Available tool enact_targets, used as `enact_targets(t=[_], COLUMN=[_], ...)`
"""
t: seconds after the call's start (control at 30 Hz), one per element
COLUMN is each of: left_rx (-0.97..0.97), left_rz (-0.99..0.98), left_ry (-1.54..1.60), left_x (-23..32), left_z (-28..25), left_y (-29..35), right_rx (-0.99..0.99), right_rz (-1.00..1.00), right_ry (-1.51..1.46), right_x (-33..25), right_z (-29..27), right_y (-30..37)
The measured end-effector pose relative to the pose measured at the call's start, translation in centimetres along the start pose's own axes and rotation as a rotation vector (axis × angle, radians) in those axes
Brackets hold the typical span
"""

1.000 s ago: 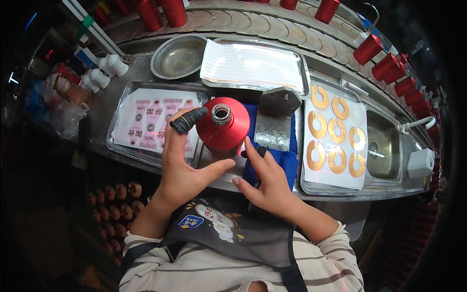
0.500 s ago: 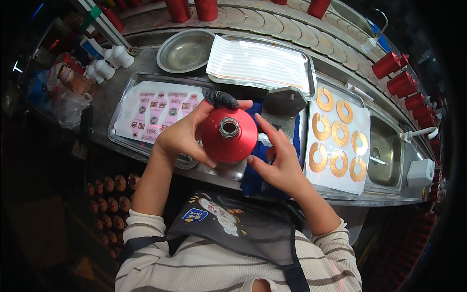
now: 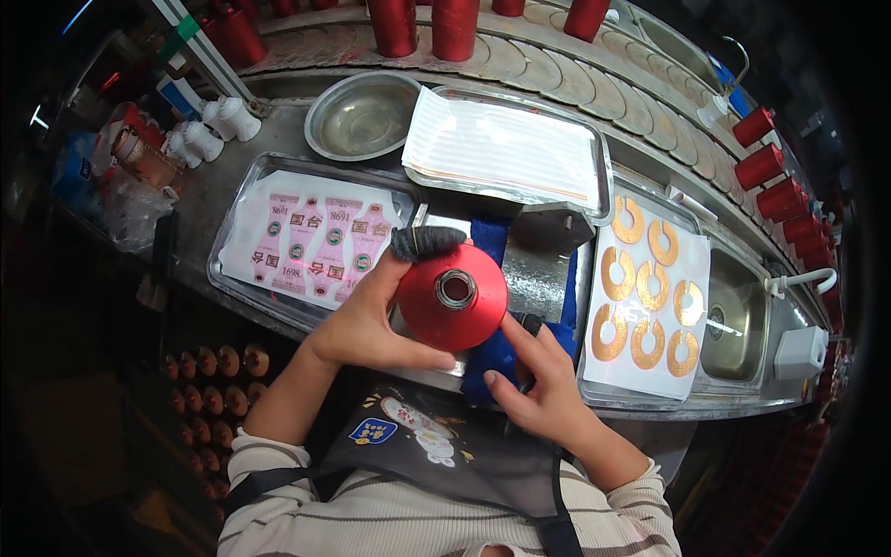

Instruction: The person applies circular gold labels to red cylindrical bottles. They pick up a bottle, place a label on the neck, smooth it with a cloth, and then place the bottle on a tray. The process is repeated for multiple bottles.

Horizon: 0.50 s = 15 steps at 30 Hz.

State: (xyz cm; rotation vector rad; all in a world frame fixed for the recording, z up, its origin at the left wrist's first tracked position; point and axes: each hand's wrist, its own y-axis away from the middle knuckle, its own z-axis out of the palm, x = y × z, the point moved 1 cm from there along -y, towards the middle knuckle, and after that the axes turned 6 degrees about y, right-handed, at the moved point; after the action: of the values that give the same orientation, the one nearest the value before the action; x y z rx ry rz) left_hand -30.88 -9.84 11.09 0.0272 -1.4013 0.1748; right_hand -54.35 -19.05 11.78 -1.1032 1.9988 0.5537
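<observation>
A red bottle (image 3: 452, 320) with an uncapped glass mouth is tilted so that its neck faces up toward me. My left hand (image 3: 364, 325) grips it from the left, thumb along the near side; a black cover sits on one finger. Beside its lower right is my right hand (image 3: 546, 395), thumb and index finger apart, the index tip at the bottle's edge. Dark covers also show on that hand's fingers, some of which are hidden. A blue cloth (image 3: 497, 357) lies beneath, with a metal block (image 3: 555, 226) at its far end.
Pink printed labels (image 3: 325, 243) lie on a left tray. Gold ring-shaped labels (image 3: 652, 288) cover a white sheet at right. Behind are a metal bowl (image 3: 360, 125) and a tray with a white striped sheet (image 3: 501, 148). Red bottles (image 3: 455, 28) stand on a curved conveyor; a sink (image 3: 730, 320) is right.
The bottle has come closer to my body. My right hand has drawn down and away from its side, while my left keeps its grip. Bottles on the conveyor have shifted.
</observation>
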Motion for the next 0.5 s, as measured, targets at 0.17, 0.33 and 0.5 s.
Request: enact_targets(t=[0.17, 0.33, 0.5], left_rx=[0.351, 0.537, 0.465], left_rz=[-0.002, -0.143, -0.128], left_ry=[0.140, -0.603, -0.625], left_x=[0.8, -3.2, -4.3], left_z=[-5.1, -10.0, -10.0], left_y=[-4.9, -9.5, -10.4], right_rx=[0.259, 0.351, 0.332], right_rz=[0.096, 0.041, -0.011], right_ry=[-0.075, -0.026, -0.005], right_x=[2.2, 2.2, 2.2], right_z=[-2.7, -6.1, -7.6], right_y=[-0.9, -4.5, -8.7])
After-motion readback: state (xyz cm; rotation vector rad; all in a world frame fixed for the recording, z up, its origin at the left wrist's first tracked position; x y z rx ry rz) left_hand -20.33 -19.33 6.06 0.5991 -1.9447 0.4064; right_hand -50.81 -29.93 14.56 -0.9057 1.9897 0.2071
